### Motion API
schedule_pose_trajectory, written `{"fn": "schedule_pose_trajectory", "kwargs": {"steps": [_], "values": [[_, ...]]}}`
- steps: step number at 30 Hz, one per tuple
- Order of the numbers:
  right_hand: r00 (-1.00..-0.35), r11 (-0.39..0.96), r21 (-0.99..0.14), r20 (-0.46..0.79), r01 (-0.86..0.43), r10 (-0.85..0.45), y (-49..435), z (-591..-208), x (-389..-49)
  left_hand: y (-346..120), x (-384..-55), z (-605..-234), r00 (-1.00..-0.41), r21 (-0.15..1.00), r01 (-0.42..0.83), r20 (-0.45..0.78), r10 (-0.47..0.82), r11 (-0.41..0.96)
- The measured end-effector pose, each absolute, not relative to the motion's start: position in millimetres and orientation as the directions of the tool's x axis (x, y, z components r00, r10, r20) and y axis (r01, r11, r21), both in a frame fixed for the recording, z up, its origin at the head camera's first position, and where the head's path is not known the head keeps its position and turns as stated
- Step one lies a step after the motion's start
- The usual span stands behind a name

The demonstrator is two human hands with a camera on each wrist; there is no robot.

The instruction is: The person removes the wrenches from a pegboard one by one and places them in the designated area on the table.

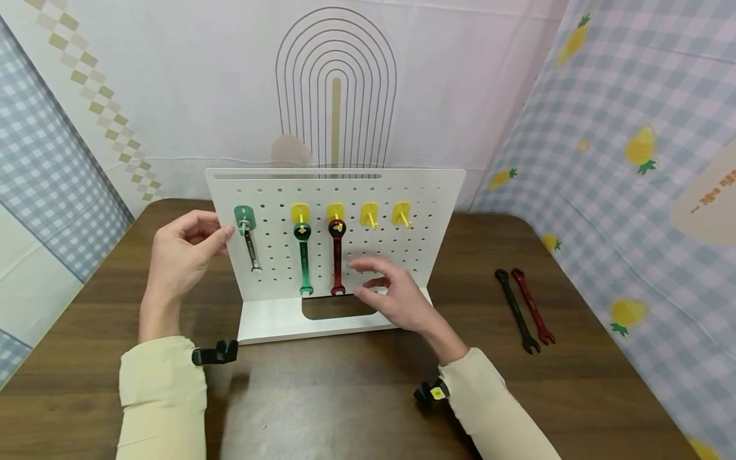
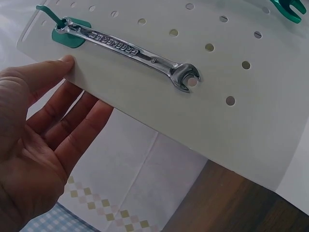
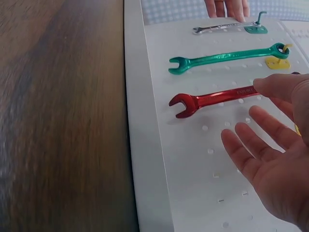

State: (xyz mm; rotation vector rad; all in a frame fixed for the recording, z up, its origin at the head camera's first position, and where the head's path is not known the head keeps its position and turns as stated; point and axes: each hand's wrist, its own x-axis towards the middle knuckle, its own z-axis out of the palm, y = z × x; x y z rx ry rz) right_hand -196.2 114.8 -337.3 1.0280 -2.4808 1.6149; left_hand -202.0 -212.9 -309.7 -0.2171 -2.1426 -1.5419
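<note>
A white pegboard (image 1: 276,255) stands upright on its base. My left hand (image 1: 183,252) holds its left edge, the thumb (image 2: 58,70) on the front face and the other fingers behind. Near that thumb, a chrome combination wrench (image 2: 130,48) hangs from a green hook (image 1: 244,217). Farther right, a green wrench (image 1: 304,259) and a red wrench (image 1: 337,259) hang by their ring ends on yellow hooks. My right hand (image 1: 397,295) is in front of the board just right of the red wrench, fingers spread and loosely bent, holding nothing. In the right wrist view its thumb overlaps the red handle (image 3: 222,97).
Two yellow hooks, one of them (image 1: 369,216) beside the red wrench's hook, carry no wrench. On the brown table (image 1: 299,396), a dark green wrench (image 1: 516,311) and another red wrench (image 1: 533,306) lie side by side at the right. Patterned cloth (image 1: 489,96) hangs behind.
</note>
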Motion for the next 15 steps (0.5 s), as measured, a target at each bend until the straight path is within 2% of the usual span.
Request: {"fn": "schedule_pose_trajectory", "kwargs": {"steps": [6,15], "values": [[-0.763,0.197,-0.828,0.355,-0.525,-0.540,111.2,-337.4,-197.2,-212.6,-202.4,-309.4,-0.870,0.848,0.397,0.470,-0.150,0.351],[-0.767,0.213,-0.847,0.298,-0.487,-0.568,106.3,-340.1,-198.8,-218.1,-208.8,-317.7,-0.870,0.850,0.394,0.467,-0.154,0.350]]}}
